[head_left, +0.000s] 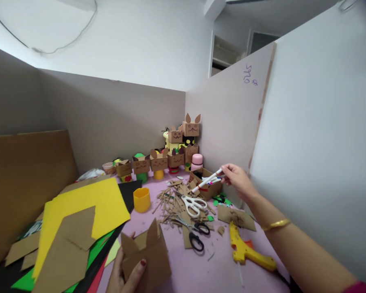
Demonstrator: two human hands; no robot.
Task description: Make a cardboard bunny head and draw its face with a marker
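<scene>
My left hand (125, 272) grips a brown cardboard box (148, 254) with two pointed ears, low in the view near the table's front edge. My right hand (238, 179) reaches out to the right and pinches a white marker (208, 181) by its end. The marker's tip points left over a small open cardboard box (212, 189) that holds more pens. A gold bangle (276, 224) sits on my right wrist.
White-handled scissors (192, 204) and black-handled scissors (197, 236) lie among cardboard scraps. A yellow glue gun (247, 252) lies at the right. A yellow cup (142, 199), coloured paper sheets (88, 207) and a row of finished box figures (158, 162) stand around, walled by partitions.
</scene>
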